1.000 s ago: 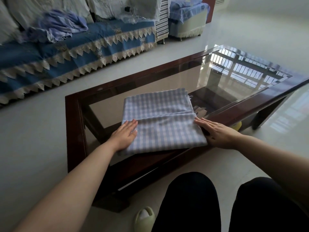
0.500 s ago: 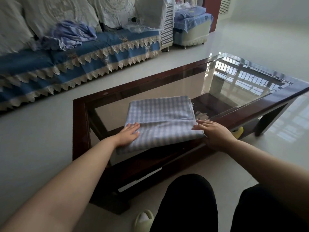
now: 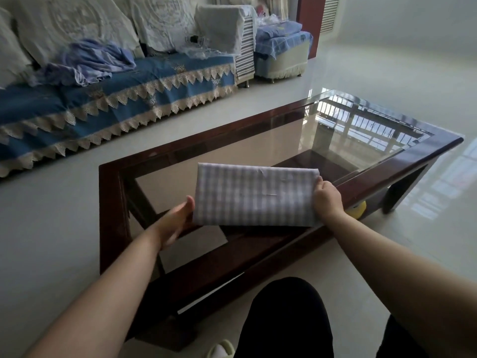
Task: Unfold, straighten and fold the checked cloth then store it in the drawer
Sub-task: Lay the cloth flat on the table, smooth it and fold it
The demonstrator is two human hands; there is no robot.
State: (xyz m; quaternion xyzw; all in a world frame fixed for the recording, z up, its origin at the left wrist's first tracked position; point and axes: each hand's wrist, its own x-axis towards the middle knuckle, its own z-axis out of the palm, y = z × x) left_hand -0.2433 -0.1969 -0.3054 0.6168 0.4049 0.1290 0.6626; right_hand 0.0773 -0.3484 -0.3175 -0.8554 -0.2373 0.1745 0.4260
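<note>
The checked cloth, folded into a neat rectangle, was held up over the near edge of the glass-topped coffee table. The right hand gripped its right edge, fingers curled over the fabric. The left hand was at the lower left corner, palm open and thumb against the cloth (whether it gripped, I could not tell). A blue-covered sofa stood beyond the table.
</note>
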